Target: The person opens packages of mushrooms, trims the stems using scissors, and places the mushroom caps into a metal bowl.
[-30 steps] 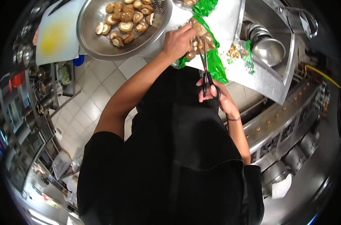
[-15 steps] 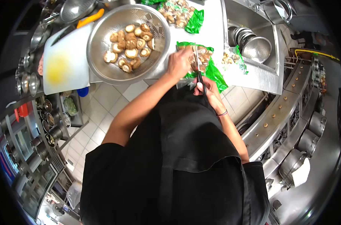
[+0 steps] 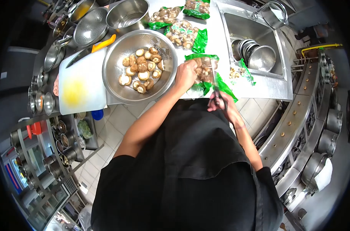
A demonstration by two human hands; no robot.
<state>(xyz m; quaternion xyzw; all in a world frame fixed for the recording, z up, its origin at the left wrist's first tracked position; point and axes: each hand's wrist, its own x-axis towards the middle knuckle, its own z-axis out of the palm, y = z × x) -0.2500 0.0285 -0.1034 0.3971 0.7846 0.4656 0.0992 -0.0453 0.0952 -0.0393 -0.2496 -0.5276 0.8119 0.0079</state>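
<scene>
My left hand [image 3: 186, 75] is closed on the left edge of a green-and-clear bag of mushrooms [image 3: 205, 68] lying at the counter's near edge. In my right hand [image 3: 229, 107] are scissors with dark handles [image 3: 219, 98]. Their thin blades point away from me over the bag; whether they touch the plastic I cannot tell. Left of my left hand stands a big perforated steel colander [image 3: 110, 77] with loose brown mushrooms [image 3: 143, 66] in it. A small clear-and-green bag with pale mushroom pieces [image 3: 236, 72] lies to the right of the scissors.
More bagged mushrooms [image 3: 182, 34] lie farther back on the counter. A white cutting board [image 3: 82, 96] with a yellow stain holds an orange-handled knife [image 3: 104, 43]. A steel pot [image 3: 127, 15] stands behind the colander. At right is a sink [image 3: 252, 29] with stacked bowls.
The view has shifted, bringing more of the back counter into sight. My right hand and the scissors have drawn back toward me and slightly right. My left hand still grips the bag.
</scene>
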